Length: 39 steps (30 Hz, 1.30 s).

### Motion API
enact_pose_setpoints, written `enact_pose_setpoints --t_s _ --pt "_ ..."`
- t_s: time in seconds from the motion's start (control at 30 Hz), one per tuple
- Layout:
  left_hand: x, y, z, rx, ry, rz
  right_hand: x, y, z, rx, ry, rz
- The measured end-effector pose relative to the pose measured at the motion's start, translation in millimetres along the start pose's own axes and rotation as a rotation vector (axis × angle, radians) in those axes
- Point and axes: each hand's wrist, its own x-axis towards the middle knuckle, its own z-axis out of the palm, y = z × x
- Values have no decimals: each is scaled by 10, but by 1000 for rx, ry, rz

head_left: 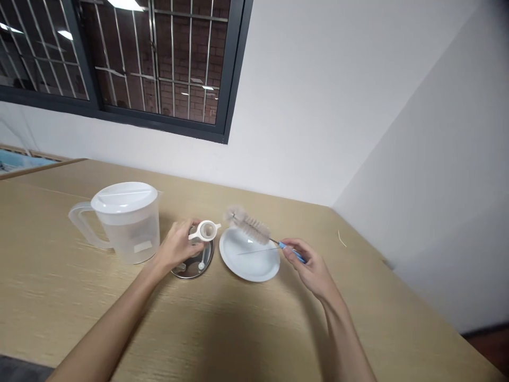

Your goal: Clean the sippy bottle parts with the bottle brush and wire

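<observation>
My left hand (181, 241) is closed around a small white two-handled piece with a round opening (207, 231), held above a shiny metal dish (191, 271). A white spoon-like item (202, 264) and a small clear item (181, 267) lie in the dish, partly hidden. In my right hand (308, 262), the fingers wrap a bottle brush (252, 228) by its blue handle. Its pale bristles point left, over a white plate (248, 271). A thin wire-like line (258, 251) crosses above the plate toward that hand; whether it is held cannot be made out.
A translucent lidded pitcher (137, 233) stands on the wooden table (222, 329), left of my left hand. At the right lies a thin pale strip (342, 239). Beyond the table rise a white wall (298, 106) and a barred window (159, 63).
</observation>
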Motion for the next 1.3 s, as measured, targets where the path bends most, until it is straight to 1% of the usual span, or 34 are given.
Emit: enact_pose_setpoints --t_s 0.1,0.27,0.5,0.7,0.83,1.0,1.1,1.2,1.3 --pt "-11 -90 52 100 26 75 -10 -9 37 10 -78 -22" --pt "-24 -173 83 193 39 117 -13 18 85 -22 -146 -33" --pt "-38 -107 25 291 49 152 -14 -36 180 -97 -159 -23" --pt "-61 -67 4 316 67 191 -39 -95 177 -161 -185 -45" --pt "-73 -27 -3 365 42 208 -48 -101 148 -197 -191 -93" --pt "-89 23 -13 423 -25 207 -58 -88 126 -295 -182 -204" --pt "-88 25 -15 446 -26 203 -75 -112 137 -336 -176 -239" --pt "-85 17 -14 458 -15 214 -87 -160 151 -337 -191 -216" --pt "-87 11 -6 444 -23 226 -86 -211 149 -306 -213 -133"
